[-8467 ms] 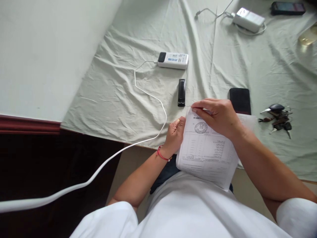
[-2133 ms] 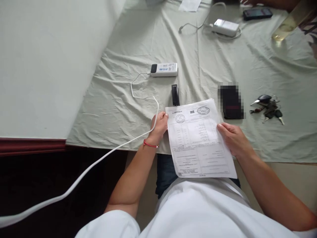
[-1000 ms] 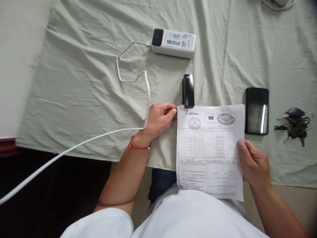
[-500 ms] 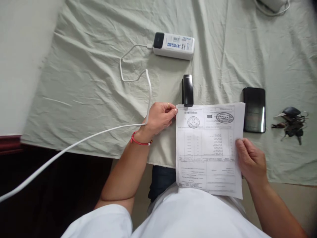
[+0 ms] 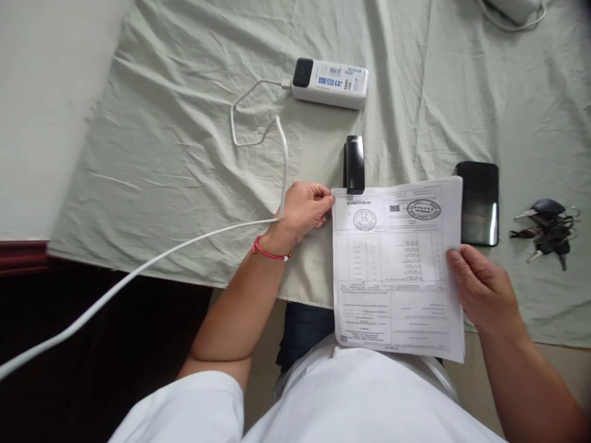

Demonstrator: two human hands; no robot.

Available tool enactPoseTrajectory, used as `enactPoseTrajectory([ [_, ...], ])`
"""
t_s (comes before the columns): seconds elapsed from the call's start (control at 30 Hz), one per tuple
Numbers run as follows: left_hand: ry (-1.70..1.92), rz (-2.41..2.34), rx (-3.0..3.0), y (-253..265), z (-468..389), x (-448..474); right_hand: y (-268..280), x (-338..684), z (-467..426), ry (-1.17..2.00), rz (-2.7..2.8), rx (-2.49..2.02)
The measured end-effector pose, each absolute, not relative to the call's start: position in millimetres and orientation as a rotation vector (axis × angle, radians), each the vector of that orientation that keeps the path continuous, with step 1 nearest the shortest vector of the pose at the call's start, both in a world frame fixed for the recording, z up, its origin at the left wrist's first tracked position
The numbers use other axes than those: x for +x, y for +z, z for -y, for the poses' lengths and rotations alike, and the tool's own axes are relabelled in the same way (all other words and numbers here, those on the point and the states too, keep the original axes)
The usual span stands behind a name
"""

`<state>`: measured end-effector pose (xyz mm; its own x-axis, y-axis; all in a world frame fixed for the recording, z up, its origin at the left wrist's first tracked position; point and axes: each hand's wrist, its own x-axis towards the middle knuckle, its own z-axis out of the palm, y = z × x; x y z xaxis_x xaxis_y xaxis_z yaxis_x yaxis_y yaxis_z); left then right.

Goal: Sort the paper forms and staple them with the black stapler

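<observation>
Papers stretched over the counter's near edge, pinched at their ten o'clock corner by the left hand and gripped at three o'clock by the right hand. At eleven o'clock, a black stapler overlapped their top edge.

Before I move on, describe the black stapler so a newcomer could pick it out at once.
On the pale green cloth, find the printed sheets between the left hand and right hand. At their top edge, near the left corner, is the black stapler, with the white power bank beyond. It is much narrower than the flat black phone by the sheets' right edge.
</observation>
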<state>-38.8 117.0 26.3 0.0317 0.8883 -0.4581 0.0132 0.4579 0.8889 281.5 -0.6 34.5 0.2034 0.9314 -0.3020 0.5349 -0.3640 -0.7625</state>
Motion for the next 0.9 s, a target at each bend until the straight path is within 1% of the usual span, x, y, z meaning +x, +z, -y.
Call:
enactPoseTrajectory([
  [0.2, 0.764, -1.466, 0.917, 38.7, -114.2, -34.1, 36.2, 284.7, -0.7, 1.087, 1.344, -1.975],
  [0.37, 0.707, -1.498, 0.976, 46.4, -112.5, -33.8, 39.6, 280.8, -4.4, 0.980, 1.393, -2.016],
  [0.9, 0.674, -1.480, 0.956, 48.4, -113.5, -33.7, 48.9, 277.3, -12.6, 0.878, 1.459, -2.153],
])
